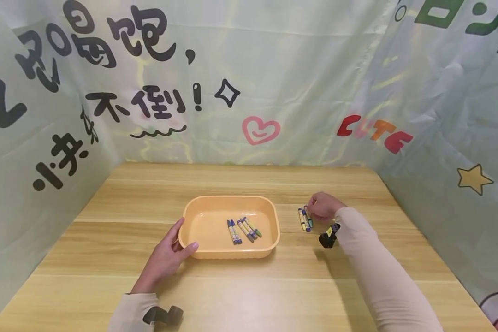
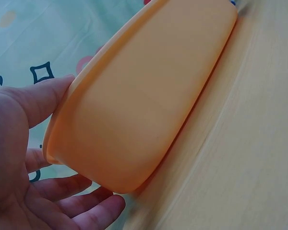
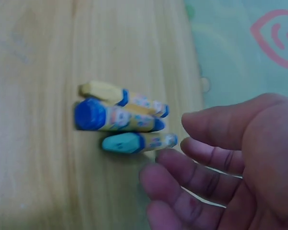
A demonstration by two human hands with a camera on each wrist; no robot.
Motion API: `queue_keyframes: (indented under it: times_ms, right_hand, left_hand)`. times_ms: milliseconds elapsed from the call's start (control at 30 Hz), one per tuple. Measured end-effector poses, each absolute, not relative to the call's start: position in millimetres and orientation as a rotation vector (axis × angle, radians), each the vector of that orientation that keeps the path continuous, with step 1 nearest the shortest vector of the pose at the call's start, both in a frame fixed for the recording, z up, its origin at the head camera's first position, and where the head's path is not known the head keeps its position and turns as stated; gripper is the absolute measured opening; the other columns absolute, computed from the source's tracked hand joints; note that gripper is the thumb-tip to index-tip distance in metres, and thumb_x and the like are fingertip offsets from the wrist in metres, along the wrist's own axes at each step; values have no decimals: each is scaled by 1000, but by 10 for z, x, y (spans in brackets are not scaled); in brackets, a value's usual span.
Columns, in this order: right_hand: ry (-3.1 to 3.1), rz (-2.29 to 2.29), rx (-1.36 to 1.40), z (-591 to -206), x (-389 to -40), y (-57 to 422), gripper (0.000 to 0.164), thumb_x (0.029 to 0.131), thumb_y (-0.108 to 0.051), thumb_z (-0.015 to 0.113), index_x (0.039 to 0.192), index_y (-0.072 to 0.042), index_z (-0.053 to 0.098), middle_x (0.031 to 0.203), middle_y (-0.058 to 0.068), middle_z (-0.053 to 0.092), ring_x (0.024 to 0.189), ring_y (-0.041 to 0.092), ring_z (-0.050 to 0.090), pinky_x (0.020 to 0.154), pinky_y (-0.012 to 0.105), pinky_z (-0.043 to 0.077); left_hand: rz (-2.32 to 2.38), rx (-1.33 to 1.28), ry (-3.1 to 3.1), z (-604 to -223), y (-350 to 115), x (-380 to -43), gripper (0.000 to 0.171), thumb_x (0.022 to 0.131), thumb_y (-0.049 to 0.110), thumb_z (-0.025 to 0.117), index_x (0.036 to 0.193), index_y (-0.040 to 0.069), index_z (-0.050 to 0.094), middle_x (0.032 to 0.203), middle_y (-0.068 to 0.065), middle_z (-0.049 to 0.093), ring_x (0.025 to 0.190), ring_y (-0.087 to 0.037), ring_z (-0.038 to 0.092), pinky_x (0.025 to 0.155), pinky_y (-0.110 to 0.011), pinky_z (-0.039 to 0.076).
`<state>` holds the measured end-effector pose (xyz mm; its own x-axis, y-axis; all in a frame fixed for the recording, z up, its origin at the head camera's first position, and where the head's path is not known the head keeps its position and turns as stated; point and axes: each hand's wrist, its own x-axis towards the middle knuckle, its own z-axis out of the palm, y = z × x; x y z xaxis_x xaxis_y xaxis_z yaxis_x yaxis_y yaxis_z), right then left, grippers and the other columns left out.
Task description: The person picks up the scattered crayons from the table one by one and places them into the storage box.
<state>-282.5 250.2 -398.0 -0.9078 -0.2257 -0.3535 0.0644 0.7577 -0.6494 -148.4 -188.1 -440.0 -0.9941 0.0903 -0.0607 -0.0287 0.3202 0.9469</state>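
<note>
A shallow orange plastic tray [image 1: 228,254] sits on the table, and several crayons [image 1: 234,232] in blue-and-yellow wrappers lie inside it. My left hand [image 1: 166,256] holds the tray's left end, thumb over the rim; in the left wrist view the other fingers curl beneath the tray's [image 2: 129,110] edge. To the right of the tray, three crayons lie side by side: a yellow crayon [image 3: 103,91], a blue crayon [image 3: 93,115] and a teal crayon [image 3: 122,143]. Close to their far ends hovers my right hand [image 3: 216,158], fingers loosely bent, with nothing visible between thumb and fingers.
The wooden table [image 1: 232,295] reaches back to a pale printed curtain [image 1: 307,69], which also hangs along both sides. Each wrist carries a black strap-on device, such as the one on the right wrist [image 1: 329,236].
</note>
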Motion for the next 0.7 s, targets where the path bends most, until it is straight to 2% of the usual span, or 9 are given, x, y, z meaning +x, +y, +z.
queue_keyframes:
  times_ms: [167,333,500,600,700]
  right_hand:
    - [2587,-931,-70,-4059,-2805,2509,10,92,-7,57,83,-2,55,63,2,50,52,11,45,45,21,39]
    - [2585,-945,-45,-4091,-2789,2498,15,94,-9,55,81,-1,53,59,1,48,47,10,41,42,19,35]
    - [2626,-835,-82,-4118,-2810,2494,29,96,-13,54,67,-7,53,51,-2,45,42,7,36,40,18,31]
    - [2653,-764,-107,-4113,-2817,2479,39,96,-13,52,58,-12,49,49,-4,43,42,7,38,41,18,34]
    - [2653,-750,-107,-4101,-2815,2462,41,96,-10,50,56,-14,47,49,-5,42,43,7,40,43,19,37]
  left_hand:
    - [1787,62,2460,-4398,-1876,-1480,91,87,22,75,155,7,17,156,-19,24,136,-32,36,103,-32,40]
    - [1811,73,2451,-4381,-1865,-1473,90,87,20,75,155,7,17,156,-20,25,136,-32,36,103,-32,40]
    - [1809,64,2454,-4390,-1865,-1472,90,87,22,75,155,7,17,156,-19,25,136,-32,36,103,-32,40]
    - [1807,60,2456,-4395,-1866,-1471,91,87,22,75,155,7,17,156,-20,25,136,-32,36,103,-32,39]
    - [1805,61,2456,-4397,-1866,-1472,91,87,21,75,155,7,17,156,-20,25,137,-32,35,103,-32,39]
